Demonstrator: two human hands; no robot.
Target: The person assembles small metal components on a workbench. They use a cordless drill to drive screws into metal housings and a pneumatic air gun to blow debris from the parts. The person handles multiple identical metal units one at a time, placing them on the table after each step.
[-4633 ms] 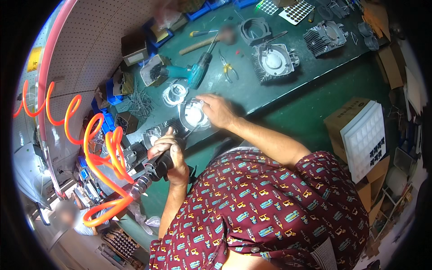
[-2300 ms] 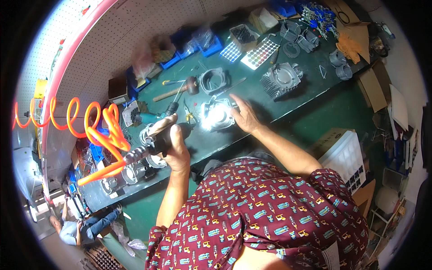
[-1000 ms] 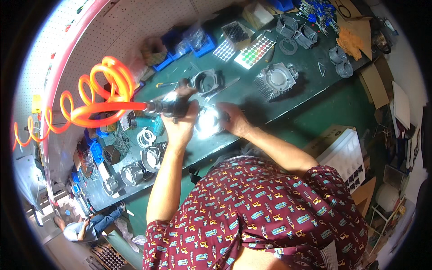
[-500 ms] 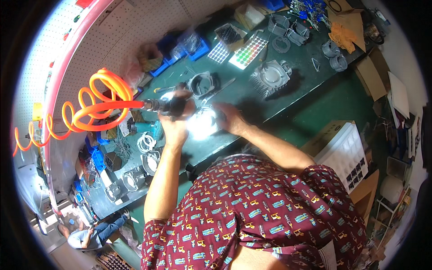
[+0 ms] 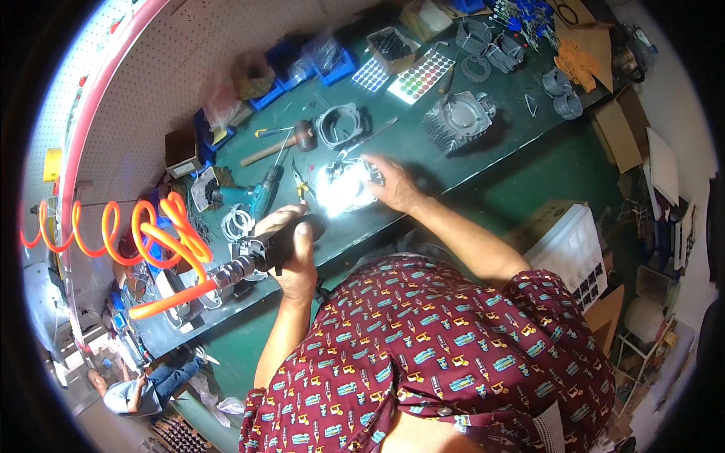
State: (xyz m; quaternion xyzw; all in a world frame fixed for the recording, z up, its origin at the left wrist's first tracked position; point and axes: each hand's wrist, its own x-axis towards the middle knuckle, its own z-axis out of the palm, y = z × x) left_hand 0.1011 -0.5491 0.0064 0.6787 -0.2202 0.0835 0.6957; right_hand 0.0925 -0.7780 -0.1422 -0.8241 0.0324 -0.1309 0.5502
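My left hand point(image 5: 296, 268) is wrapped round a black air tool point(image 5: 281, 245), close to the near edge of the bench. A metal fitting joins the tool to an orange coiled hose point(image 5: 170, 302). My right hand point(image 5: 396, 185) rests its fingers on the right side of a metal housing point(image 5: 343, 189), which glare washes out so its details are lost. Pliers with yellow handles point(image 5: 300, 185) lie just left of that housing. Beyond it stands a grey ring-shaped casting point(image 5: 340, 127), beside a mallet point(image 5: 303, 136) with a wooden handle.
A finned metal housing point(image 5: 459, 121) sits farther right on the green bench point(image 5: 400, 181). A teal power drill point(image 5: 264, 192) and white rings point(image 5: 238, 224) lie left. Blue bins point(image 5: 332, 66) and sticker sheets point(image 5: 421, 77) line the back. Another person point(image 5: 140, 392) is at lower left.
My left hand has drawn the air tool back from the housing, toward me and slightly left, and the hose swung with it. The mallet and pliers now show. My right hand stays at the housing.
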